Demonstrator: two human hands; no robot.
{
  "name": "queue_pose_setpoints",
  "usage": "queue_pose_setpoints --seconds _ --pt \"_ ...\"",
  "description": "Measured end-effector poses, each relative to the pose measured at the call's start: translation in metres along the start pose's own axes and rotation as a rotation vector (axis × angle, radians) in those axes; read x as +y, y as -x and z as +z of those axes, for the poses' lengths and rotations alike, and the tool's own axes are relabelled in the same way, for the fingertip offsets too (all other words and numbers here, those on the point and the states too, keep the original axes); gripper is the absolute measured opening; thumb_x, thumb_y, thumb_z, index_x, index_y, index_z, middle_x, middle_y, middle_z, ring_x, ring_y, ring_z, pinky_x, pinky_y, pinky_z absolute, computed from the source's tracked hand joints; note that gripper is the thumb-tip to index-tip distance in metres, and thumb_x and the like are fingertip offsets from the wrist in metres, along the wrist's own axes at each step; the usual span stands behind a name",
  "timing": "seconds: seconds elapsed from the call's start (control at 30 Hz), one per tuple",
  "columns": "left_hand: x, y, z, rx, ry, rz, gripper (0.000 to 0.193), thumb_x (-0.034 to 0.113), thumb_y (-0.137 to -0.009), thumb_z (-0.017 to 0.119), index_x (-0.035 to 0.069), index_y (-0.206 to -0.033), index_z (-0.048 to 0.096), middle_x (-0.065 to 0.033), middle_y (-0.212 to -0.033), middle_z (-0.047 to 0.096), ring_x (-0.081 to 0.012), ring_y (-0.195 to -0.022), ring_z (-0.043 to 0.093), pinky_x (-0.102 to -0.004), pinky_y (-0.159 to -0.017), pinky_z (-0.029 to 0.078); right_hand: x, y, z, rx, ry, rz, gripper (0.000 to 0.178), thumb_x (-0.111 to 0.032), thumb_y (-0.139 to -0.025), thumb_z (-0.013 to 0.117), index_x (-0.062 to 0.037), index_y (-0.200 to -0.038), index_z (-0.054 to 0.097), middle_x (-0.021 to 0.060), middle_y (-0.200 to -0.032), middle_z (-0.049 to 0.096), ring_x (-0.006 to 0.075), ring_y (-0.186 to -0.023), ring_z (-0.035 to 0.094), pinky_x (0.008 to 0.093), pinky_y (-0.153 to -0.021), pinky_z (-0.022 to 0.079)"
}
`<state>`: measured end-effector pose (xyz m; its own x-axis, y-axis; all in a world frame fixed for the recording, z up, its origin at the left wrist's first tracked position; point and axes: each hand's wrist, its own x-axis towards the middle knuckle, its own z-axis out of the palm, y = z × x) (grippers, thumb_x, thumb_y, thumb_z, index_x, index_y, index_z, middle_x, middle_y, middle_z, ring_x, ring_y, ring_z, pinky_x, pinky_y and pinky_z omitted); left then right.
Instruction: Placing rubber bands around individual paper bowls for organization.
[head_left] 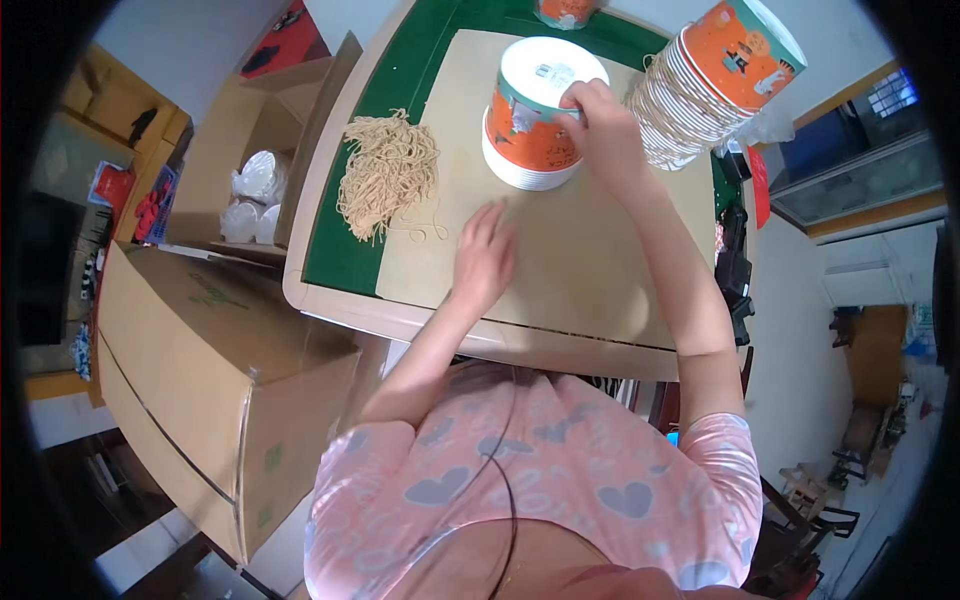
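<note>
An upside-down stack of orange-and-green printed paper buckets (525, 125), with white bases and rims, stands on a cardboard sheet (450, 90) on the table. My right hand (607, 130) is closed at the upper right side of the top bucket, fingers bent over its edge. My left hand (483, 262) hovers near the front of the stack, fingers loosely apart, slightly blurred, with nothing seen in it. Left of the stack lies a tangled heap of beige cords (388, 175), a few loose ends trailing onto the cardboard.
At the far right leans a tall stack of similar buckets (690, 95) with cord loops bunched along it. Another orange bucket (567, 12) is at the back edge. An open carton (225, 200) with white wrapped items and a large cardboard box (210, 370) stand left of the table.
</note>
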<state>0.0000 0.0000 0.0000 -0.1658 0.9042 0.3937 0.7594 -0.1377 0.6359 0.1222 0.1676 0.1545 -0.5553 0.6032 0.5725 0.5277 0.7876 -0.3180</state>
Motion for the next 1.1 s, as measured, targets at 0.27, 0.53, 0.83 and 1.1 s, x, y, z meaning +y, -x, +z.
queue_pose_setpoints --seconds 0.27,0.53,0.83,1.1 --pt "0.006 -0.038 -0.002 0.027 -0.2 0.293 0.024 0.007 -0.07 0.063 0.004 -0.094 0.061 -0.0141 -0.135 0.043 -0.0343 -0.124 0.038 -0.0476 -0.099 0.033 -0.016 -0.003 -0.004 -0.092 -0.085 0.149 0.017 -0.009 -0.079 0.069 -0.0067 -0.089 0.055 0.0116 -0.088 0.057 0.0296 -0.074 0.061 0.038 -0.063 0.048" --pt "0.012 -0.051 -0.002 -0.048 -0.313 0.279 0.022 0.011 -0.073 0.064 0.005 -0.094 0.061 -0.0135 -0.126 0.048 -0.032 -0.113 0.045 -0.0452 -0.095 0.036 -0.018 -0.012 -0.021 -0.024 -0.088 0.082 0.017 -0.01 -0.077 0.071 -0.0058 -0.088 0.058 0.0105 -0.083 0.055 0.0249 -0.067 0.057 0.0357 -0.061 0.046" --pt "0.007 -0.055 -0.002 -0.005 -0.352 0.268 0.025 0.012 -0.072 0.063 0.006 -0.096 0.062 -0.0114 -0.117 0.052 -0.0289 -0.105 0.049 -0.0442 -0.088 0.039 -0.02 -0.034 -0.091 0.187 -0.433 0.077 0.015 -0.011 -0.084 0.068 -0.0022 -0.094 0.061 0.0016 -0.083 0.061 0.0058 -0.067 0.054 0.0206 -0.059 0.043" --pt "0.043 -0.038 -0.058 0.009 1.325 -0.351 0.049 0.035 -0.098 0.041 0.002 -0.133 0.042 -0.0119 -0.134 0.045 -0.0259 -0.124 0.041 -0.0399 -0.102 0.034 -0.054 0.071 -0.152 0.467 -0.983 0.592 0.011 -0.018 -0.095 0.052 -0.0067 -0.095 0.051 -0.0041 -0.07 0.044 0.0036 -0.056 0.037 0.0179 -0.05 0.03"
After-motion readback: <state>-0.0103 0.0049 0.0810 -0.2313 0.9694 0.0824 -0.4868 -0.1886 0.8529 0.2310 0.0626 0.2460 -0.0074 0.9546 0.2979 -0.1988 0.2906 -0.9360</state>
